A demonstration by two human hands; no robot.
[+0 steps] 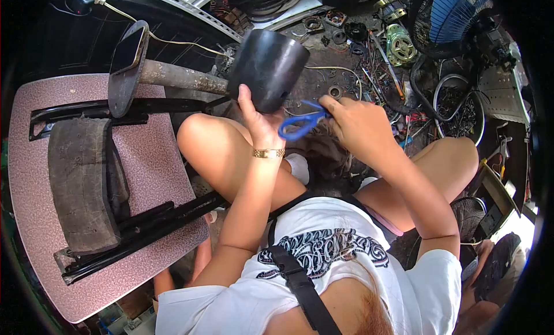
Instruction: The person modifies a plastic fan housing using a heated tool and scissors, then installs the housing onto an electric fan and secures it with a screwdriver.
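A smooth black cylinder (269,69) is tilted in front of my left hand (257,118), whose thumb lies against its lower side. The fingers of that hand are mostly hidden behind the cylinder. My right hand (355,124) is closed on what look like blue-handled scissors (297,128), with a handle loop pointing toward my left wrist. Their blades cannot be made out. Left of the cylinder, a worn round post (182,76) ends in a flat disc (122,89) that carries a phone (127,49). Whether post and cylinder are joined is unclear.
A pink speckled board (156,185) on my left bears black metal rails (144,239) and a curved dark pad (81,185). Ahead right are a blue fan (456,17), a green motor part (401,45), scattered scraps and a round basin (482,118). A cable (184,43) crosses behind the post.
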